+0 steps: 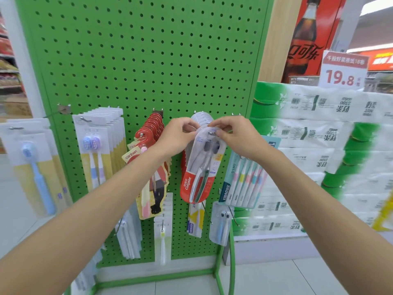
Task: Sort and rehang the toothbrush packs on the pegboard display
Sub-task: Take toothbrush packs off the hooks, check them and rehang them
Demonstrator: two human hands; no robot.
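At mid-frame my left hand [178,136] and right hand [232,135] both pinched the top of one Colgate pack [201,169], two toothbrushes inside, before the green pegboard [148,60].

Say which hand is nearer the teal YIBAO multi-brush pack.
Right. The right hand is just above-left of the teal YIBAO multi-brush pack; the left hand is farther left, across the red-and-clear Colgate pack.

Top of the Colgate pack [197,173] covered by the left hand [178,135] and right hand [231,135]; its peg [211,133] appears mostly hidden. Far-left packs [36,167] blurred.
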